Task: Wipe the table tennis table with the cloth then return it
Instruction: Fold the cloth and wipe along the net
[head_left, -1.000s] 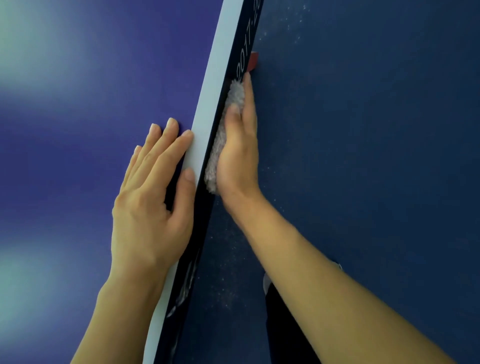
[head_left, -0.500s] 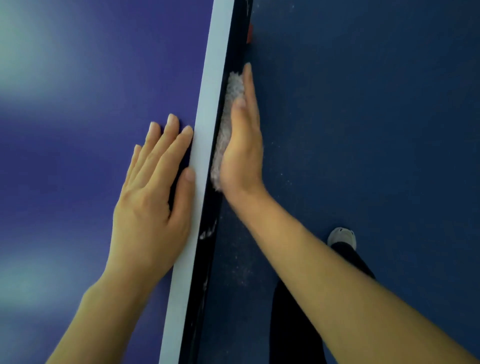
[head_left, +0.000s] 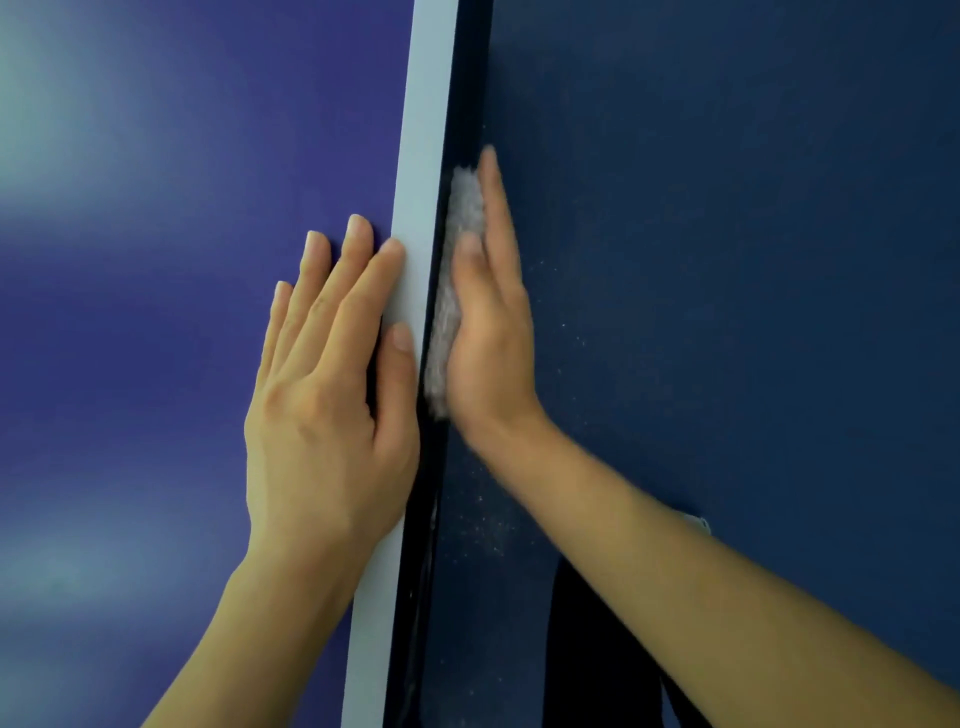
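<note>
While my left hand (head_left: 327, 415) lies flat on the blue desk (head_left: 156, 312), my flat right hand (head_left: 493, 338) presses the fluffy grey cloth (head_left: 445, 322), lying twelve-to-six.

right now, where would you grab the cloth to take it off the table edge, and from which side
Pinch the fluffy far end of the cloth, which sticks out past the thumb of the right hand. Come from the open side, picture right: the cloth is pressed flat against the dark side edge of the table, so likely nothing can get behind it.
</note>
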